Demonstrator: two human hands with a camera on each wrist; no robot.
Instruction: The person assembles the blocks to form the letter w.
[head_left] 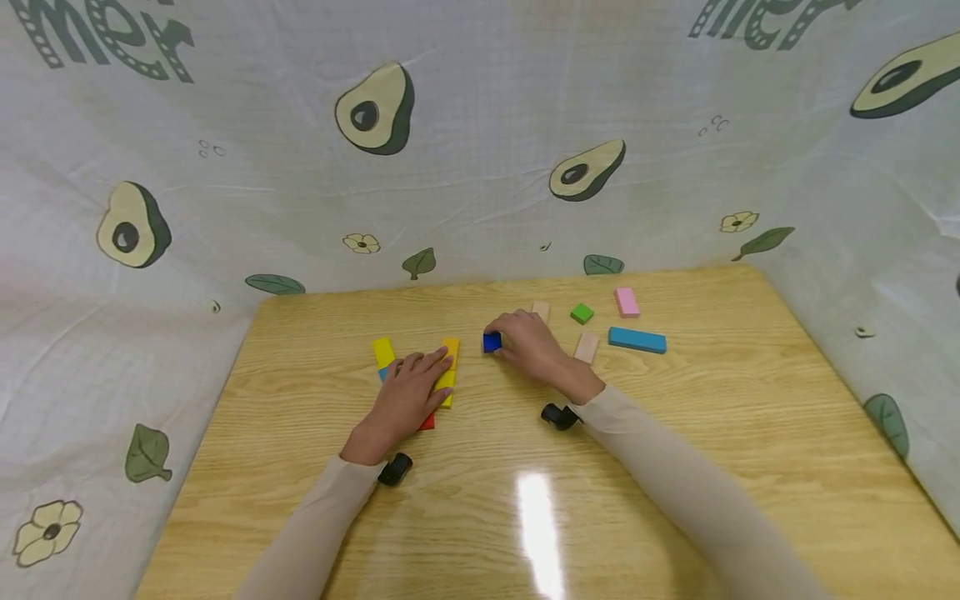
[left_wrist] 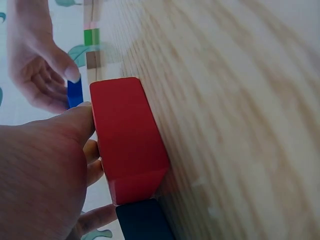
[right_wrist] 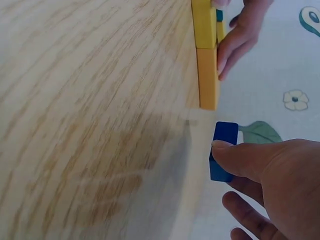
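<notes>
My right hand (head_left: 531,346) pinches a small dark blue block (right_wrist: 226,132) between thumb and fingers, just above or at the table; the head view does not settle which. To its left, my left hand (head_left: 405,396) lies with fingers extended over a group of flat blocks, touching some. An orange block (head_left: 452,343) and a yellow block (head_left: 446,385) line the group's right side. Another yellow block (head_left: 382,350) and a light blue one (head_left: 383,374) show at its left. A red block (left_wrist: 127,130) sits beside the left thumb, touching a dark block (left_wrist: 145,220). The hand hides the group's middle.
Right of my right hand lie two plain wooden blocks (head_left: 587,347), a green block (head_left: 582,313), a pink block (head_left: 627,302) and a long blue block (head_left: 637,340). Patterned cloth (head_left: 480,208) hangs behind the wooden table (head_left: 480,517) and at its sides.
</notes>
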